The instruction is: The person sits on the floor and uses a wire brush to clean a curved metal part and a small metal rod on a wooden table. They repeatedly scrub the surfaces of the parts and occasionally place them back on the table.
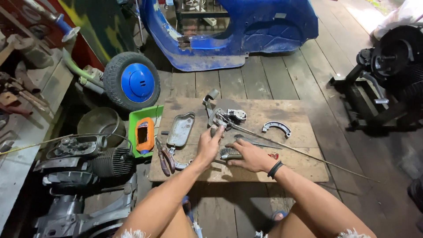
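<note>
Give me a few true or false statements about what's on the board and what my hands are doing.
1. The left hand grips a metal part on the wooden board. True.
2. The right hand is raised in the air. False: it rests on the board.
3. Pliers lie near the board's left edge. True.
4. The wheel has a red hub. False: it is blue.
5. A curved brake shoe lies right of the hands. True.

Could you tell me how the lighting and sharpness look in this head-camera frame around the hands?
Head view: the wooden board is evenly lit and sharp; the left hand and right hand show no motion blur; the left edge falls into deep shadow, the top right corner is overexposed, and the wide lens bends the floor planks.
</note>
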